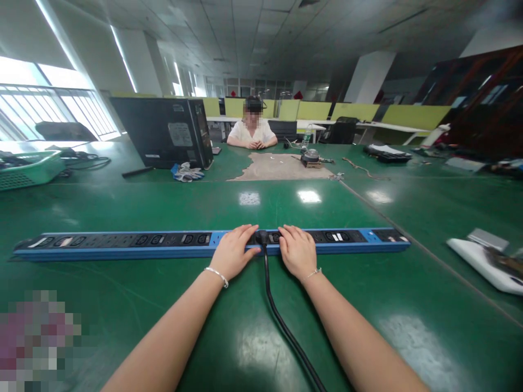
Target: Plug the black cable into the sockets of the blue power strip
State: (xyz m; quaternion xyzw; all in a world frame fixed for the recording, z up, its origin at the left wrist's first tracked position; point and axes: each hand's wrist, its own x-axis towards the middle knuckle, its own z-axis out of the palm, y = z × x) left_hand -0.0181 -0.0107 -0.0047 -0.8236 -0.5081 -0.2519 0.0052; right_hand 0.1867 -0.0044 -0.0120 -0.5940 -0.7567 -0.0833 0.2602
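Note:
A long blue power strip (163, 252) with black socket panels lies crosswise on the green table. Near its middle a black plug (262, 237) sits in a socket, and its thick black cable (278, 316) runs down toward me. My left hand (237, 249) rests on the strip just left of the plug, fingers stretched out over the sockets. On the plug's other side my right hand (297, 250) lies on the strip with its fingers extended. Neither hand holds anything.
A black computer case (163, 130), gloves (187, 172) and a green basket (32, 170) are at the back left. A person (252, 130) sits across the table behind a bare tan patch (281, 166). A white tray (482, 261) lies at the right.

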